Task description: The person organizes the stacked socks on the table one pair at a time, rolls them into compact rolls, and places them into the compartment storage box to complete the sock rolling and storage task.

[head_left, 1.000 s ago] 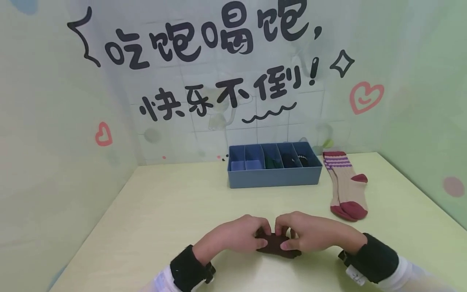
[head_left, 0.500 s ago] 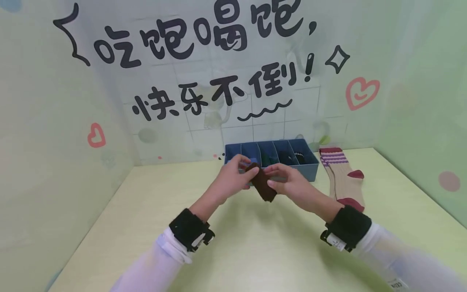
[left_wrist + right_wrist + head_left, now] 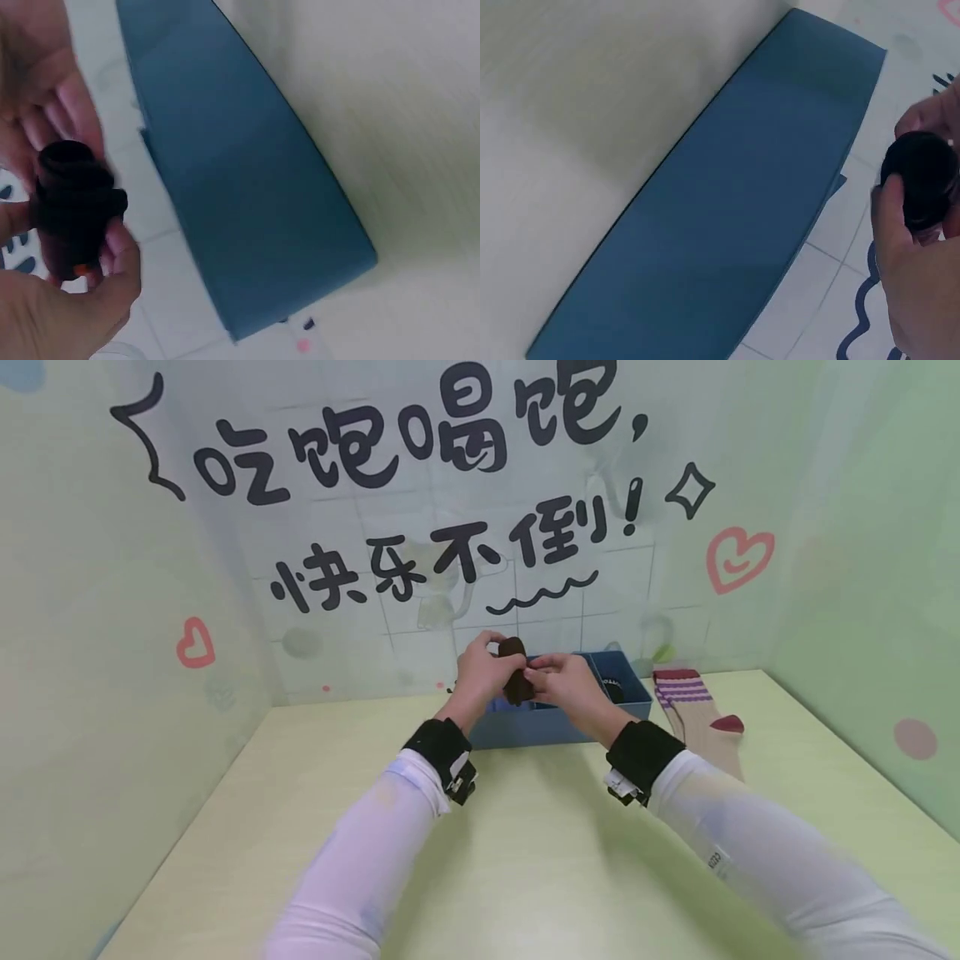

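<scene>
wall (image 3: 337, 672) above table (image 3: 247, 827) back edge: black "吃饱喝饱," (image 3: 472, 422) over "快乐不倒!" (image 3: 468, 556) | wavy line (image 3: 542, 593) under lower row, right end | star outline (image 3: 690, 491) right of text | pink hearts: one (image 3: 197, 643) by back-left corner, one (image 3: 740, 560) by back-right | box (image 3: 555, 727), rightmost compartment: dark item (image 3: 613, 689), white letters, unclear | right sleeve (image 3: 750, 843): tag (image 3: 715, 860), print too small

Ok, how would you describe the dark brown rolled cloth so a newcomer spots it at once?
On the pale yellow table, find the long blue divided box. At that box, a left hand and a right hand hold the dark brown rolled cloth. Unlike the beige, purple-striped socks lying beside the box, it is dark, rolled up and held in fingers.
</scene>
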The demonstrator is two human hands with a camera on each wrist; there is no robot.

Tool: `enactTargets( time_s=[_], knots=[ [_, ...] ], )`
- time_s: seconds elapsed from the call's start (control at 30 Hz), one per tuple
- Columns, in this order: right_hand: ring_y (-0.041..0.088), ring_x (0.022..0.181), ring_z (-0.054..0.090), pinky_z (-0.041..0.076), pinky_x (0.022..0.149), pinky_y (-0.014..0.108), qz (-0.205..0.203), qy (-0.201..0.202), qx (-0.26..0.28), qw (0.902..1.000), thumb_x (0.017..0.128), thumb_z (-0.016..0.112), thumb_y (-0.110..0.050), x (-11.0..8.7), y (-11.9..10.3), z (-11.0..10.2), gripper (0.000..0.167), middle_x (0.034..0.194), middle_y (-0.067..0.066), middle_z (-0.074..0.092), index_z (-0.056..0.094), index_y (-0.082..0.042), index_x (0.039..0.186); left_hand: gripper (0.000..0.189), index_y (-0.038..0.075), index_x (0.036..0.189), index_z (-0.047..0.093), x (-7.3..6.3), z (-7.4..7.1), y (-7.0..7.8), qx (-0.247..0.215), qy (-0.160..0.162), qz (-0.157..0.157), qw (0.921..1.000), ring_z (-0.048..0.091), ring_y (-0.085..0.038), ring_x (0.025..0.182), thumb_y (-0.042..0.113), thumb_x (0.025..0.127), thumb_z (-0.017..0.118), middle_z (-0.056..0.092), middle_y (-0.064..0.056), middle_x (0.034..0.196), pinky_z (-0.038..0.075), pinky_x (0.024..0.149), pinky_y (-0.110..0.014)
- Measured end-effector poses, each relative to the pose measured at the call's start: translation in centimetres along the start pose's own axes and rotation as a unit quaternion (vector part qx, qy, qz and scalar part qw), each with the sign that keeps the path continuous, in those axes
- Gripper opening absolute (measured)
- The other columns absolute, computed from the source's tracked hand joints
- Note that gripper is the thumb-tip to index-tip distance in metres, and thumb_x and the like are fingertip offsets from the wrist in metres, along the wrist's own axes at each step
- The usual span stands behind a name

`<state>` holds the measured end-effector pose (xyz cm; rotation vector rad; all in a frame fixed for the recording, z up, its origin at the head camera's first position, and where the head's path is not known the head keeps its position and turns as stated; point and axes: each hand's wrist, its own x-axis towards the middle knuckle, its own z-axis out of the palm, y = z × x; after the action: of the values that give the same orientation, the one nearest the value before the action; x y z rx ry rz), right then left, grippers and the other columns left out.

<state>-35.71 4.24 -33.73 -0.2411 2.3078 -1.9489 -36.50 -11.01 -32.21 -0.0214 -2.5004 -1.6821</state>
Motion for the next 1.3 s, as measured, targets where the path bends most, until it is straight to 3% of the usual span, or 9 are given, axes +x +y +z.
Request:
enactTargets(
  time_s=[0.1,0.2,0.37,0.6,0.73,0.83,0.97,1.13,1.3],
  knots=[
    [0.037,0.136,0.063,0.052,0.114,0.05,-0.017,-0.004,-0.105,0.9943,0.108,0.061,-0.02,-0.7,0.2,0.4,0.046,0.15,0.022,0.06,0.054,0.001,0.149,0.044,0.017,0.134,0.055,1.6,0.7,-0.8,0.069,0.031,0.03,0.9967,0.066,-0.03,0.103,0.03,0.095,0.071,0.067,-0.016,0.121,0.058,0.08,-0.039],
    [0.037,0.14,0.059,0.052,0.112,0.051,-0.057,-0.025,-0.216,0.9744,0.107,0.06,-0.021,-2.4,0.4,1.2,0.05,0.154,0.019,0.058,0.052,-0.003,0.153,0.041,0.016,0.131,0.055,2.6,1.2,-1.4,0.129,0.048,0.056,0.9889,0.065,-0.032,0.1,0.028,0.095,0.071,0.067,-0.017,0.118,0.056,0.079,-0.041],
    [0.035,0.139,0.061,0.052,0.113,0.051,-0.127,-0.091,-0.333,0.9299,0.105,0.06,-0.015,-6.1,1.2,2.3,0.044,0.149,0.017,0.063,0.058,-0.002,0.147,0.035,0.012,0.126,0.057,2.9,2.1,-2.2,0.23,0.0,0.061,0.9712,0.067,-0.034,0.096,0.029,0.099,0.072,0.067,-0.017,0.114,0.057,0.084,-0.047],
    [0.03,0.127,0.067,0.054,0.11,0.048,-0.163,-0.152,-0.422,0.8788,0.102,0.068,-0.013,-10.1,2.0,2.6,0.028,0.131,0.011,0.072,0.07,-0.003,0.127,0.037,0.009,0.136,0.065,2.8,3.4,-3.0,0.395,-0.077,0.047,0.914,0.067,-0.04,0.127,0.026,0.104,0.069,0.071,-0.015,0.132,0.038,0.117,-0.073],
    [0.03,0.118,0.069,0.057,0.104,0.047,-0.184,-0.164,-0.461,0.8523,0.101,0.068,-0.012,-11.1,1.9,1.1,0.02,0.125,0.009,0.072,0.073,-0.004,0.119,0.03,0.009,0.135,0.068,3.5,4.3,-3.6,0.422,-0.109,0.021,0.8996,0.062,-0.039,0.135,0.021,0.108,0.061,0.069,-0.016,0.136,0.033,0.12,-0.075],
    [0.027,0.109,0.07,0.06,0.096,0.044,-0.16,-0.173,-0.497,0.8349,0.101,0.07,-0.015,-11.1,1.5,-0.8,0.016,0.118,0.007,0.073,0.075,-0.006,0.113,0.038,0.008,0.146,0.06,3.0,4.6,-3.9,0.43,-0.095,0.039,0.8968,0.05,-0.039,0.148,0.017,0.11,0.055,0.062,-0.019,0.147,0.038,0.12,-0.069],
    [0.019,0.095,0.068,0.061,0.088,0.038,-0.075,-0.222,-0.527,0.8169,0.099,0.076,-0.021,-11.0,0.8,-4.6,0.011,0.108,0.002,0.076,0.077,-0.012,0.105,0.046,0.011,0.157,0.049,2.2,4.2,-4.1,0.484,-0.063,0.123,0.8643,0.032,-0.038,0.159,0.021,0.112,0.054,0.052,-0.018,0.159,0.043,0.117,-0.064],
    [0.018,0.088,0.062,0.06,0.082,0.038,0.01,-0.242,-0.571,0.7841,0.093,0.082,-0.018,-11.0,1.0,-10.8,0.015,0.096,0.0,0.071,0.075,-0.012,0.105,0.038,0.009,0.145,0.06,1.1,2.5,-3.3,0.522,-0.02,0.21,0.8262,0.042,-0.037,0.15,0.029,0.114,0.049,0.062,-0.016,0.146,0.051,0.109,-0.06],
    [0.021,0.085,0.061,0.059,0.076,0.036,0.063,-0.223,-0.59,0.7733,0.092,0.081,-0.014,-10.5,2.2,-14.7,0.023,0.094,0.006,0.067,0.071,-0.003,0.11,0.031,0.008,0.131,0.069,-1.1,0.0,-2.3,0.525,-0.011,0.265,0.8087,0.046,-0.038,0.147,0.026,0.112,0.052,0.068,-0.015,0.137,0.054,0.105,-0.059]
  ],
)
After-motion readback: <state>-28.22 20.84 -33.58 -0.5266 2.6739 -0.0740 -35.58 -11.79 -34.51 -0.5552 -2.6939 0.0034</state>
